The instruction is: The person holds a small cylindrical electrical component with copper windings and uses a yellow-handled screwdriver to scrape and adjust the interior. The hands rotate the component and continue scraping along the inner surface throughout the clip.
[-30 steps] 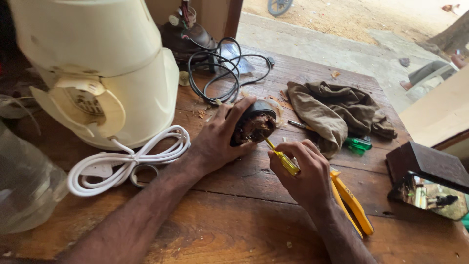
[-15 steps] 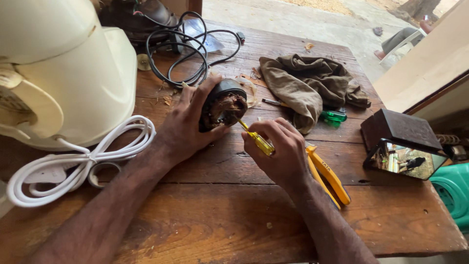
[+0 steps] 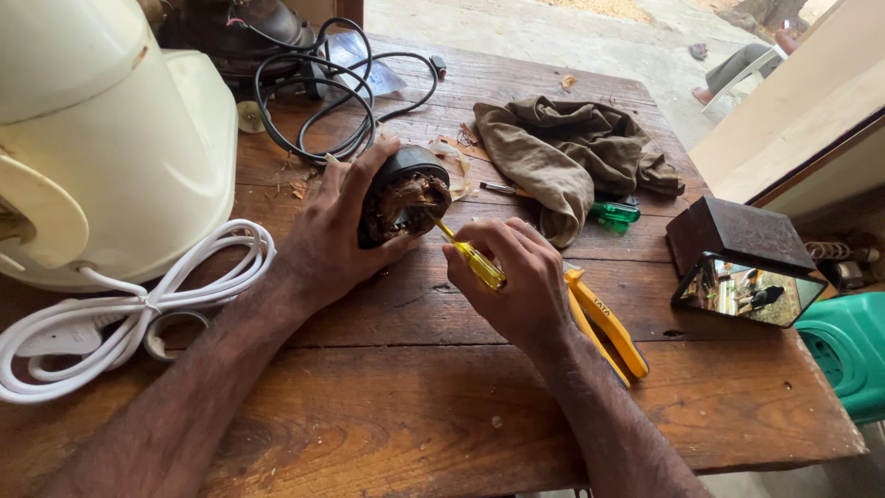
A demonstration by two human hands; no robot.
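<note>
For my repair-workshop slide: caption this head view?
Left hand steadies a small motor while right hand probes it with a yellow screwdriver.

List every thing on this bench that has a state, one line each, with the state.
Left hand: gripping the motor part.
Motor part: tipped on its side, open end with brown windings facing the screwdriver.
Right hand: closed on the screwdriver.
Screwdriver: yellow handle, tip in the motor part.
White cord: coiled, tied.
Black cable: loosely looped.
Brown cloth: crumpled.
Yellow pliers: lying flat.
</note>
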